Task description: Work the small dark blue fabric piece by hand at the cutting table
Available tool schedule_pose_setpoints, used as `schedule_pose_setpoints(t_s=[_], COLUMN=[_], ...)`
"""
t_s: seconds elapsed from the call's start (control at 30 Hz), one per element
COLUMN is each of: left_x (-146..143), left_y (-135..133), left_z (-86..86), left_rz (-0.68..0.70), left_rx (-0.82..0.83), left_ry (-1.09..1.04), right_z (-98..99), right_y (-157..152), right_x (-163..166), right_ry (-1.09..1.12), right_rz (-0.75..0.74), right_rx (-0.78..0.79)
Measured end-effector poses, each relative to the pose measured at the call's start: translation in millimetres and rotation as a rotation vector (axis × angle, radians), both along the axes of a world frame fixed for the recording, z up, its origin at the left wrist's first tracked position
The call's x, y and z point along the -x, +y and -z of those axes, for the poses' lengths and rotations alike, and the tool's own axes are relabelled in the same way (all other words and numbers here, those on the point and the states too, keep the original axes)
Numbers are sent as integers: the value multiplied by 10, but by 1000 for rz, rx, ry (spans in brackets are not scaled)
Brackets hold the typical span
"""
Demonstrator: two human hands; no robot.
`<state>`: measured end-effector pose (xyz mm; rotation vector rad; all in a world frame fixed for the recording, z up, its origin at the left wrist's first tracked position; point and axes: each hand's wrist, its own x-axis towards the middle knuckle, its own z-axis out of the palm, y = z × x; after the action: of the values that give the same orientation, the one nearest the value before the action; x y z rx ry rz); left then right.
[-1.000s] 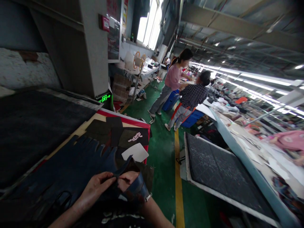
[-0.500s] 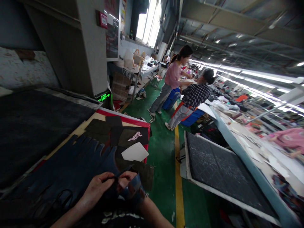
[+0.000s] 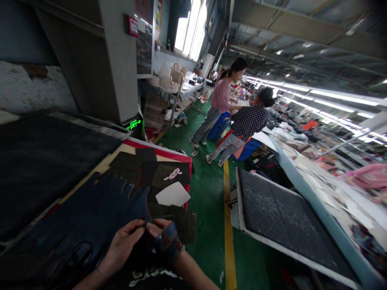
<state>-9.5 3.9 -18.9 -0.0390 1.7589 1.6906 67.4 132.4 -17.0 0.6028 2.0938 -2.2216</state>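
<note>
Blue leather strip [image 3: 165, 238] pinched between both hands' fingertips [image 3: 145, 227]

Dim foreground, bright background — uneven light in a wide-angle view.

Daylight is coming through the tall windows [image 3: 189, 28] at the back and is blowing them out to white, while the long ceiling lamps [image 3: 326, 100] are glaring in streaks on the right. The dark blue material [image 3: 84, 213] and both hands are sitting in shadow, with little detail showing. The picture is bending strongly at the edges — corners are darkening and smearing, and the far right side is blurring.
</note>
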Motion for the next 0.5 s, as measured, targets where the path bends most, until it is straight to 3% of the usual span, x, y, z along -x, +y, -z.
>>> schedule_pose_setpoints(t_s=[0.07, 0.2, 0.27, 0.37, 0.5], left_x=[-10, 25, 62, 109, 117], left_y=[-24, -84, -101, -105, -115], left_z=[44, 113, 126, 123, 120], left_rz=[51, 223, 287, 320, 301], left_rx=[-48, -37, 14, 119, 168], left_ry=[-56, -29, 11, 117, 178], right_z=[6, 123, 187, 226, 223], right_y=[14, 24, 17, 11, 11], right_x=[43, 93, 85, 47, 22], right_ry=[-2, 39, 141, 107, 17], right_rz=[29, 35, 12, 12, -33], right_rx=[-74, -488, -567, -533, -288])
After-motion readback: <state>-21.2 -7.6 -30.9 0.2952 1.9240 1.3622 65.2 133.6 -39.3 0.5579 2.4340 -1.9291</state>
